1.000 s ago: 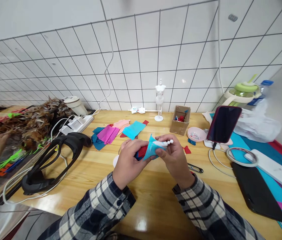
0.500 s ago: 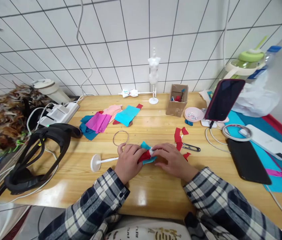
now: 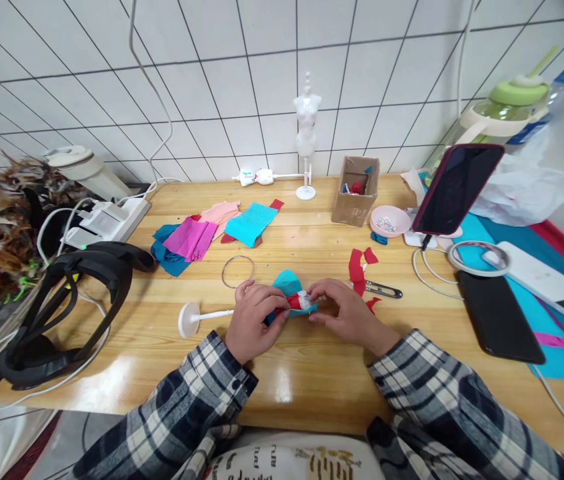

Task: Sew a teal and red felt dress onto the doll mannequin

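Note:
A small white dress form (image 3: 304, 301) lies on its side low over the wooden table, its round base (image 3: 189, 321) pointing left. Red material (image 3: 294, 303) wraps part of its body, and a light blue piece (image 3: 287, 283) sits around and behind it. My left hand (image 3: 253, 323) is closed round the wrapped lower body. At the upper end, my right hand (image 3: 351, 317) has thumb and fingers bent around the form and the blue edge; its exact contact is partly hidden. Beyond my left hand lies a thin ring (image 3: 237, 272).
Coloured sheets (image 3: 192, 239) lie back left, near a black headset (image 3: 69, 313). Another dress form (image 3: 307, 143) stands at the wall beside a cardboard box (image 3: 355, 207). Right are a pink bowl (image 3: 391, 221), red scraps (image 3: 357, 272), thread snips (image 3: 383, 289) and a propped phone (image 3: 457, 190).
My hands have lowered the dress form from above the table and laid it sideways. The blue piece now opens out behind it. The view has tilted down; the person's hand at left is gone.

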A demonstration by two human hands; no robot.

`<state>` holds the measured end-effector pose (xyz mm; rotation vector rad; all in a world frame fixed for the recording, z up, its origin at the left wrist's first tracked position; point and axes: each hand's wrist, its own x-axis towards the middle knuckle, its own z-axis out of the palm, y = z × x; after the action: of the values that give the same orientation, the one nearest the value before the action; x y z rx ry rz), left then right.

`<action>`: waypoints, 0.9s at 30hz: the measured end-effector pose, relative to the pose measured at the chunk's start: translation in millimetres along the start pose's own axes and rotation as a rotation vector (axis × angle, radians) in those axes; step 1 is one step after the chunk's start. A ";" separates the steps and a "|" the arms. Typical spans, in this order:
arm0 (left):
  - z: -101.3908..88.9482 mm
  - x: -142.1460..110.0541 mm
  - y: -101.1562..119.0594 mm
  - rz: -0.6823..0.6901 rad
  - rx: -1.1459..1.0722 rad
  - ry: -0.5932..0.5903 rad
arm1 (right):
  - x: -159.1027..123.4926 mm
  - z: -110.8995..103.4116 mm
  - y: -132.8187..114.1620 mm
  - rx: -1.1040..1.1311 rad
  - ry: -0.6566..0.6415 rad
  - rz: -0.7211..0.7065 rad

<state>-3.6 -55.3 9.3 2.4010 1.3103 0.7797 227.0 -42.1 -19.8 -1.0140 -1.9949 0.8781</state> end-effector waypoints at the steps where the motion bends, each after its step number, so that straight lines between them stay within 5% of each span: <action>1: -0.3 0.0 -0.5 0.006 -0.019 -0.007 | 0.5 -0.5 0.3 0.018 0.000 0.001; 21: -4.3 4.0 -3.9 -0.026 -0.140 -0.034 | 4.4 12.5 -10.3 0.353 0.093 0.315; 27: -4.4 11.3 20.2 -0.089 0.135 -0.127 | 4.8 13.3 -13.4 0.360 0.082 0.340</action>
<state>12.5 -56.7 26.5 2.4300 1.4489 0.5204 209.1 -47.3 -14.2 -1.1699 -1.5427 1.3009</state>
